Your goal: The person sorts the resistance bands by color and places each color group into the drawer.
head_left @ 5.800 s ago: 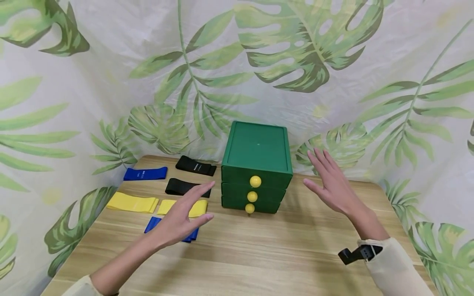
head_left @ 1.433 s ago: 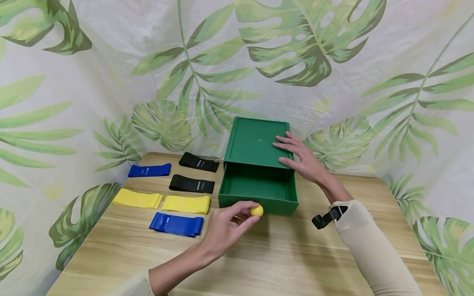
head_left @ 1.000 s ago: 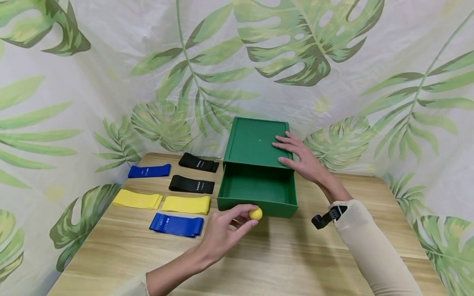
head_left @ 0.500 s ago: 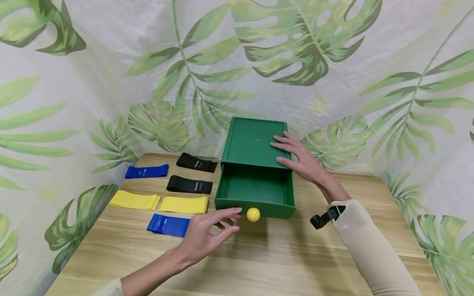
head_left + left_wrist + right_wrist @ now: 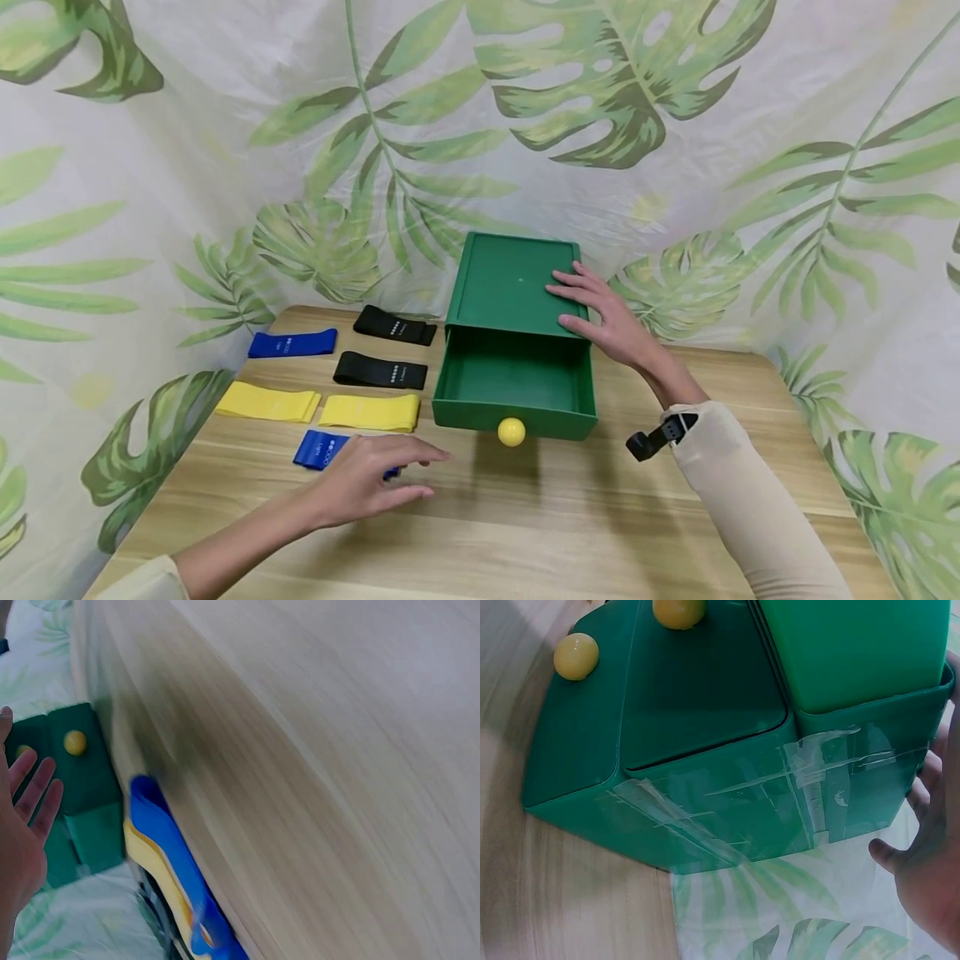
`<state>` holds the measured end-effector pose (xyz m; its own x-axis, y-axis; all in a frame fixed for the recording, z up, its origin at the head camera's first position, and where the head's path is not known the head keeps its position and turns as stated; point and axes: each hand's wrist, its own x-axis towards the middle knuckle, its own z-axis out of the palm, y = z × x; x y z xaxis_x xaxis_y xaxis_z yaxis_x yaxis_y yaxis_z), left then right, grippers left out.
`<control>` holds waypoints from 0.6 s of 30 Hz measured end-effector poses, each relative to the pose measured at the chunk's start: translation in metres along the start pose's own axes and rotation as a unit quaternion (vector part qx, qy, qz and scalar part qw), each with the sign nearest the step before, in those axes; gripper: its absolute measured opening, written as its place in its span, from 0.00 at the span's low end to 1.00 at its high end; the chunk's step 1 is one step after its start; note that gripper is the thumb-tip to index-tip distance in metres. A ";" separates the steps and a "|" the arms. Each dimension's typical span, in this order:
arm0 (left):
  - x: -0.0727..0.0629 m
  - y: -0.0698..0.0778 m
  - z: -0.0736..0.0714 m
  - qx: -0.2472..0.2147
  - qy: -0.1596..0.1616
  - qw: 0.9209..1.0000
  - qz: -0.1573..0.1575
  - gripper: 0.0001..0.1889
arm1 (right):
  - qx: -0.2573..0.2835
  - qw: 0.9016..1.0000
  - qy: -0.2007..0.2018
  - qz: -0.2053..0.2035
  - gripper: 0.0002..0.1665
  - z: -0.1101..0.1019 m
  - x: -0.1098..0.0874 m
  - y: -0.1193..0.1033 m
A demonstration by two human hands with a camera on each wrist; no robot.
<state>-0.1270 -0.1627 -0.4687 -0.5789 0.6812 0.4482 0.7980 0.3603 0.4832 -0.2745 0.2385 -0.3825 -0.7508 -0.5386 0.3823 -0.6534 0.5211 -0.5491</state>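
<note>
A green cabinet (image 5: 491, 283) has its top drawer (image 5: 480, 415) pulled out, and the drawer's inside shows bare. My right hand (image 5: 609, 317) rests on the cabinet's top at its right edge, fingers spread over it. In front of the drawer is its round yellow knob (image 5: 512, 432). My left hand (image 5: 352, 482) is off to the left of that knob with nothing in it, fingers loosely extended, partly hiding a folded blue resistance band (image 5: 318, 450). The right wrist view shows the lower drawers pushed in, with yellow knobs (image 5: 576, 656), and my right hand (image 5: 934, 862) beside the cabinet.
Left of the cabinet lie two black bands (image 5: 393, 325), two yellow bands (image 5: 367, 412) and another blue band (image 5: 292, 342) on the wooden table (image 5: 540, 533). A leaf-patterned cloth (image 5: 420, 167) hangs behind. Clear tape (image 5: 810, 772) runs along the cabinet's side.
The top drawer, pushed in at first, was drawn out by the left hand pinching its knob. That hand then let go and moved left; the right hand came onto the cabinet's top and stayed.
</note>
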 end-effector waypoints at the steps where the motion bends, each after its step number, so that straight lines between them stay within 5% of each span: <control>1: -0.002 -0.004 -0.002 0.008 -0.003 1.000 -0.005 0.20 | 0.000 1.000 0.000 0.000 0.31 0.000 0.000 0.000; 6: -0.011 -0.026 -0.011 0.051 -0.018 0.998 -0.035 0.24 | 0.003 1.000 -0.001 0.003 0.32 0.000 0.000 -0.003; 18: -0.032 -0.066 -0.020 0.115 -0.056 0.991 -0.030 0.36 | 0.001 1.000 -0.002 0.005 0.31 0.000 -0.001 -0.004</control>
<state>-0.1645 -0.2206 -0.4996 -0.6151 0.7159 0.3305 0.7867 0.5296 0.3171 -0.2713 0.2375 -0.3806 -0.7564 -0.5368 0.3738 -0.6462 0.5249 -0.5539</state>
